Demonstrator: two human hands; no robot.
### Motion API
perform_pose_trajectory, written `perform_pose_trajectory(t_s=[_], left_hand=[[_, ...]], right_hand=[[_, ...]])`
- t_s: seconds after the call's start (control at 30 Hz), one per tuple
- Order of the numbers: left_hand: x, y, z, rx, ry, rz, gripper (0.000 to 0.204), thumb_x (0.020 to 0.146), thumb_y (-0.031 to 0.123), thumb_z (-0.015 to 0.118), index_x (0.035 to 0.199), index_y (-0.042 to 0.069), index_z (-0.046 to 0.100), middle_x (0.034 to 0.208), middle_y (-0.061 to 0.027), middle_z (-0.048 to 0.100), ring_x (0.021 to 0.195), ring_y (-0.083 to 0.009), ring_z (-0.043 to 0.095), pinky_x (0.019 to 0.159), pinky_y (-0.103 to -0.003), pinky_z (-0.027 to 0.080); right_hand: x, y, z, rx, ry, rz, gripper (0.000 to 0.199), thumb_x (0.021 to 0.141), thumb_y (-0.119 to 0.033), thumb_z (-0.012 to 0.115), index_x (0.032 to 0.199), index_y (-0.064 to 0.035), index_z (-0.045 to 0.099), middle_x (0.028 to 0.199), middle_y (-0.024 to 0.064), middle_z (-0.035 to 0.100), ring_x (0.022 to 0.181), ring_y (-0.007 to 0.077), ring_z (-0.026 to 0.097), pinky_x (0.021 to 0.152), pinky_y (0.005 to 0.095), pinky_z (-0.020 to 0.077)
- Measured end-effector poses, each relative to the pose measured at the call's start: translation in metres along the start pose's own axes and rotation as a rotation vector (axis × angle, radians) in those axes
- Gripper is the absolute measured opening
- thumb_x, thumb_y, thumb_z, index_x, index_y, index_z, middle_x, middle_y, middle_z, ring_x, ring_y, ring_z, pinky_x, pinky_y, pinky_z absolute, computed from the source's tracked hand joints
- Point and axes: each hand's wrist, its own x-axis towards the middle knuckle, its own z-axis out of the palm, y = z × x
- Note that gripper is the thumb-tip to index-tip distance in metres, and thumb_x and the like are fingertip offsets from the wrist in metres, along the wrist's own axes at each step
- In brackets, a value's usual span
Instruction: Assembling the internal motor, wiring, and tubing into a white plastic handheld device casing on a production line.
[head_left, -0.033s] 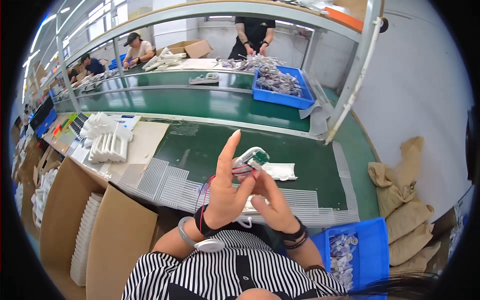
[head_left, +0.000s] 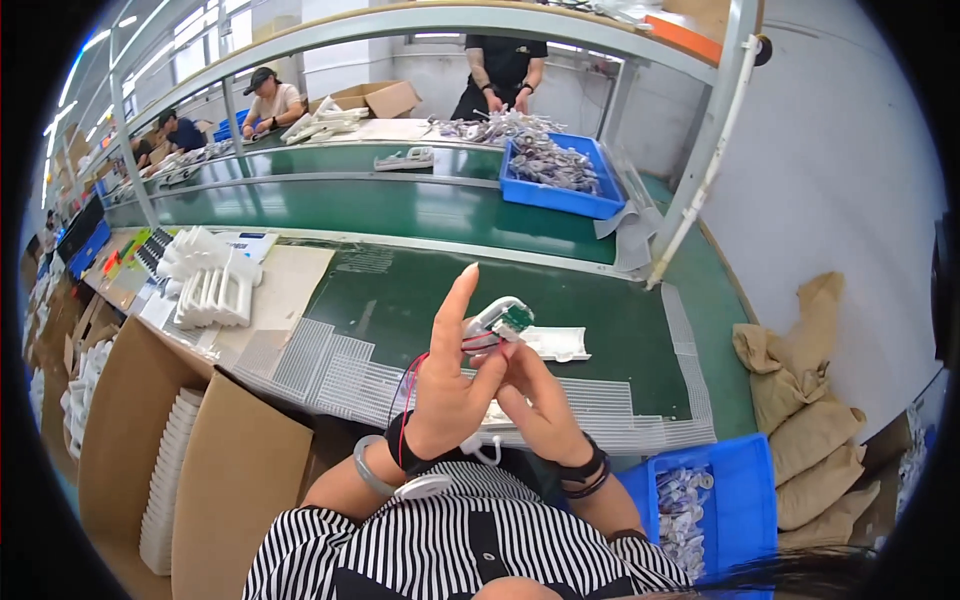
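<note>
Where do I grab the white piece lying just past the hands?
Probably by the right end of the white piece, coming from the right: it lies sideways on the green table, that end bare, while the right hand partly hides its left.

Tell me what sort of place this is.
Likely a factory assembly floor: a long green worktop, a blue bin heaped with small parts, and a small green circuit board.

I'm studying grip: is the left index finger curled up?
No, the left hand has its index finger stretched out straight, left of the green circuit board.
</note>
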Motion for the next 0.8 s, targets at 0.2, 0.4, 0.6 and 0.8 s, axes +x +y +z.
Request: perform_pose_trajectory(t_s=[0.2,0.4,0.6,0.8], left_hand=[[-0.007,0.000,-0.005,0.085,-0.117,-0.022,0.078,0.087,-0.011,0.059,0.156,0.001,0.026,0.138,-0.0177,0.053,0.115,-0.0237,0.062,0.097,-0.034,0.051],[-0.015,-0.003,-0.005,0.110,-0.254,-0.065,0.080,0.088,-0.004,0.064,0.157,0.001,0.025,0.133,-0.0205,0.056,0.122,-0.0313,0.057,0.102,-0.040,0.045],[-0.036,0.005,-0.013,-0.527,-0.426,-0.223,0.098,0.092,0.003,0.065,0.160,0.002,-0.006,0.163,-0.0207,0.017,0.149,-0.0314,0.029,0.117,-0.045,0.030],[-0.066,0.001,-0.037,-0.475,-0.655,-0.106,0.079,0.095,0.008,0.066,0.160,0.004,0.021,0.162,-0.0227,0.028,0.149,-0.0311,0.030,0.119,-0.043,0.027]], right_hand=[[0.007,-0.008,0.002,0.191,0.198,0.070,0.048,0.101,-0.021,0.063,0.140,0.0030,0.047,0.109,0.0060,0.065,0.082,0.0074,0.060,0.068,0.0225,0.0513],[0.008,-0.009,0.001,0.160,0.328,0.059,0.034,0.097,-0.018,0.069,0.124,0.0012,0.063,0.095,0.0010,0.067,0.078,0.0058,0.059,0.068,0.0219,0.0501],[0.011,-0.033,-0.003,-0.459,0.430,-0.222,0.035,0.087,-0.018,0.079,0.113,0.0023,0.067,0.089,0.0074,0.072,0.072,0.0117,0.066,0.066,0.0269,0.0533],[0.009,-0.049,-0.023,-0.434,0.490,-0.403,0.031,0.094,-0.013,0.072,0.115,0.0027,0.057,0.096,0.0122,0.069,0.080,0.0171,0.071,0.073,0.0285,0.0569]])
